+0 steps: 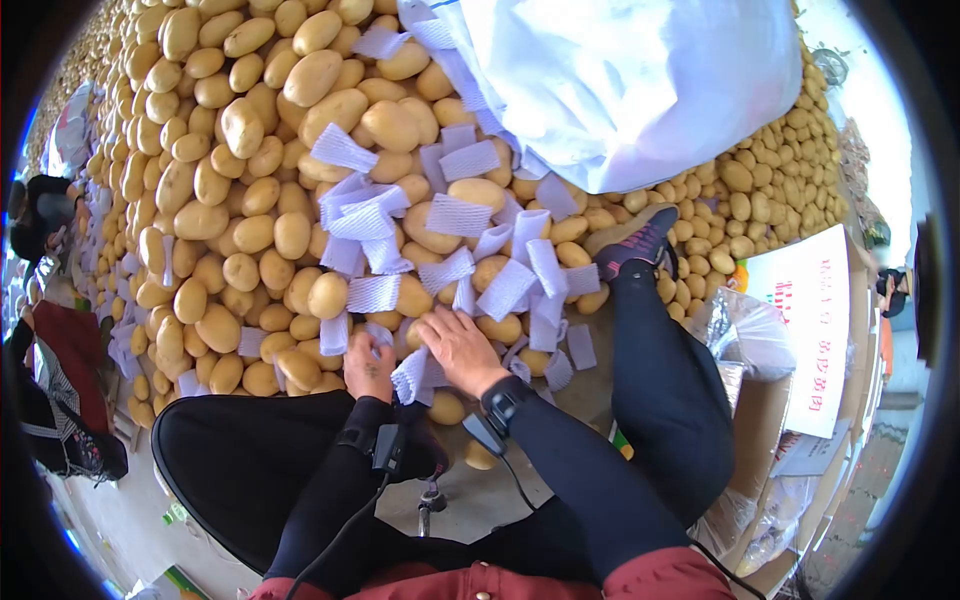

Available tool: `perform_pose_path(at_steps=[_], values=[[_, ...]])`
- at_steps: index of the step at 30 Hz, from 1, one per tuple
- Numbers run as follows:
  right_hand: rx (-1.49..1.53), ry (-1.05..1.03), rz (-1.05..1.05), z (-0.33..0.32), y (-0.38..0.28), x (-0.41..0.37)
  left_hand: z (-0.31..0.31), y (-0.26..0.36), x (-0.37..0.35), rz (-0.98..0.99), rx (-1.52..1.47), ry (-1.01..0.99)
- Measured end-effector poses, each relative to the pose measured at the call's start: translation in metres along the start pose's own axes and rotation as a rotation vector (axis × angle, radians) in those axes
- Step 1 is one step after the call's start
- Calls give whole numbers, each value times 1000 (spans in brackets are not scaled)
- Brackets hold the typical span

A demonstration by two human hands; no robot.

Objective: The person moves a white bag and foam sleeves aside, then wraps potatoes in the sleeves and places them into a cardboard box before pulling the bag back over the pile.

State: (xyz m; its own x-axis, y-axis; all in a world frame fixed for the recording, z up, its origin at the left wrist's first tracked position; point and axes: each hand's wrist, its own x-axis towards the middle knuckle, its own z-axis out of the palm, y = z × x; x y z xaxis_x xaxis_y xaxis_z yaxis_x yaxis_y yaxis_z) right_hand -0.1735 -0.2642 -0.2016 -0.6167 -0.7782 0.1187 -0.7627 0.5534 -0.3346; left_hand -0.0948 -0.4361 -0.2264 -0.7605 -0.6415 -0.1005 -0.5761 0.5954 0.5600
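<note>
My left hand (369, 369) is low over the front of the potato heap. Its fingers are curled in, with a pale lavender foam net sleeve (379, 335) at the fingertips. Beside it, my right hand (459, 347) lies palm down with its fingers stretched out, their tips at a potato (411, 332). Between the two hands sits another foam net sleeve (409, 376), partly bunched. More loose sleeves (372, 294) are scattered over the potatoes just beyond my hands. What lies under my right palm is hidden.
A large white sack (640, 90) rests on the heap at the upper right. An open cardboard box (765, 420) with clear plastic wrap stands by my right leg. One potato (479, 455) lies on the floor between my legs. Another person (60, 370) is at the far left.
</note>
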Motion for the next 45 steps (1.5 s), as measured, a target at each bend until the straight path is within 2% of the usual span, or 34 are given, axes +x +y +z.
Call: perform_pose_path(at_steps=[1,3,5,7,8,9,11,13,15,16,17,18,19,20,21,22,23,25,27,28,29,30,31,32,33,34,35,37,38,39,40,41,42,45], values=[[-76,16,14,14,1,8,-4,0,6,-9,11,12],[-61,-34,8,25,8,12,-19,0,14,-15,-135,259],[66,-109,61,-2,2,14,-41,25,13,97,-245,294],[809,172,753,-11,-9,-2,-57,55,1,202,-389,215],[1145,381,820,24,0,-17,-60,64,-8,225,-416,159],[1136,393,825,7,-8,-24,-63,77,-20,232,-492,80],[1397,405,857,-45,-37,-39,-65,100,-49,211,-605,-71],[1186,499,773,-52,-53,-51,-66,106,-66,242,-666,-16],[679,586,698,-70,-66,-62,-76,104,-79,292,-596,-203],[670,597,687,-86,-73,-67,-86,112,-88,260,-622,-269],[989,500,805,-105,-79,-75,-94,116,-95,272,-628,-260],[1308,382,905,-118,-81,-80,-101,118,-99,33,-938,-418],[1305,383,883,-123,-80,-86,-109,120,-102,-218,-1241,-577],[1322,445,863,-123,-82,-96,-121,115,-101,-350,-1281,-719],[1339,507,846,-126,-83,-105,-131,113,-99,-341,-1287,-708],[1339,504,830,-132,-84,-113,-141,114,-96,-561,-1513,-868],[1526,513,758,-143,-87,-120,-148,114,-94,-790,-1730,-1029],[1833,483,641,-164,-103,-125,-144,106,-95,-798,-1735,-1057],[2077,505,684,-180,-124,-127,-139,105,-111,308,-857,-1021],[2037,578,619,-185,-126,-130,-101,86,-116,855,-674,-690],[1995,650,557,-189,-123,-135,-92,92,-113,539,-747,-739],[1927,849,621,-188,-111,-148,-84,99,-111,210,-849,-738],[1784,995,610,-212,-101,-156,-80,107,-108,-562,-1032,-815],[1544,1107,600,-235,-88,-171,-49,82,-95,-266,-842,-527],[1109,1112,569,-256,-69,-194,-15,49,-76,18,-634,-241],[725,1048,615,-291,-64,-208,-8,30,-58,152,-448,-38],[477,969,808,-316,-54,-228,-8,16,-41,285,-257,158],[-109,558,1074,-347,-16,-270,-15,1,-20,228,-4,100],[-316,559,1106,-351,-16,-255,-14,-5,-11,221,-6,90],[-526,555,1130,-351,-17,-231,-12,-10,-2,252,85,-45],[-404,659,1004,-339,-15,-199,-6,-11,6,284,174,-180],[-251,623,949,-329,-30,-148,-3,-12,10,278,172,-194],[144,592,920,-304,-32,-105,-2,-16,13,349,233,-209],[884,132,694,-174,-28,-4,3,-29,16,488,337,-188]])
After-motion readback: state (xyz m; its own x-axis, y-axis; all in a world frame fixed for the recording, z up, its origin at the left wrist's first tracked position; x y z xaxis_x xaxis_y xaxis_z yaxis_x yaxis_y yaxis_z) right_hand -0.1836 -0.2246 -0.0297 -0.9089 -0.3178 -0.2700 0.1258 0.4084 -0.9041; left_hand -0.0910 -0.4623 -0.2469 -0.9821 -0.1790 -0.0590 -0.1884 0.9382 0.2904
